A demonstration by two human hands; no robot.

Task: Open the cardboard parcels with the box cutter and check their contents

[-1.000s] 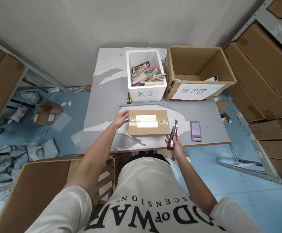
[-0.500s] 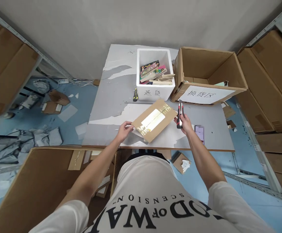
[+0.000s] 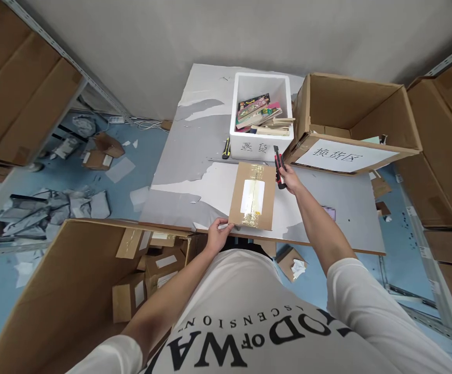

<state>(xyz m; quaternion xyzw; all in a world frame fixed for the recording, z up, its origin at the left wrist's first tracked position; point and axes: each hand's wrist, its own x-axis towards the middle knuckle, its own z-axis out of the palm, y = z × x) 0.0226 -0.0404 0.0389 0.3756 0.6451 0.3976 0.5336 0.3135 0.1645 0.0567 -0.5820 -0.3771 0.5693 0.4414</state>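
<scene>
A flat brown cardboard parcel (image 3: 236, 200) lies at the table's front, with a white label (image 3: 248, 197) and shiny clear tape running down its middle. My left hand (image 3: 218, 236) pinches its near left corner between thumb and fingers. A red and black utility knife (image 3: 279, 169) is gripped in my right hand (image 3: 290, 179), just beyond the parcel's right edge, its tip pointing away from me. Whether the blade is out is hard to make out.
A white foam box (image 3: 260, 148) holding several books (image 3: 259, 111) stands behind the parcel. Beside it is a large open carton (image 3: 350, 156) with a handwritten sign. A yellow and black cutter (image 3: 226, 149) and a phone (image 3: 329, 212) lie on the table (image 3: 171, 182). A carton of parcels (image 3: 81, 259) stands left.
The parcel has turned from slanted to nearly square with the table edge. My left hand has moved to its near corner, and the right hand with the knife has shifted away from me.
</scene>
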